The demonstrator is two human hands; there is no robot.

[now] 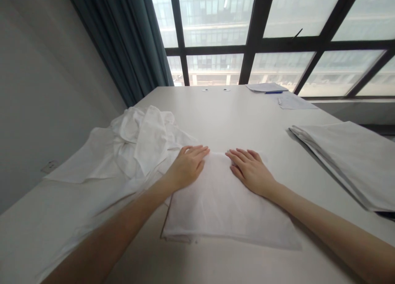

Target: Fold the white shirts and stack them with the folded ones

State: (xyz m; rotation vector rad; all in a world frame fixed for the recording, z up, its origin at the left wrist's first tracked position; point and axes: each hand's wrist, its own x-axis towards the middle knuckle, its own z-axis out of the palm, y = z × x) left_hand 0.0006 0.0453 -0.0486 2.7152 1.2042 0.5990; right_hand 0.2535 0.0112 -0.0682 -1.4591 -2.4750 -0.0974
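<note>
A folded white cloth [222, 210] lies flat on the table in front of me, its near edge slightly layered at the left corner. My left hand [189, 164] rests on its far left part, palm down with the fingers stretched out. Across from it, my right hand [248, 168] lies flat near the far right corner, fingers extended. Neither hand grips the fabric. Left of the folded cloth, a crumpled heap of white cloth [145, 140] spreads toward the table's left edge, partly hidden by my left forearm.
A stack of folded white cloth [348, 160] sits at the right edge of the white table [222, 119]. Papers [267, 87] and a blue pen [273, 92] lie at the far right. Beyond are a dark curtain [129, 41] and large windows.
</note>
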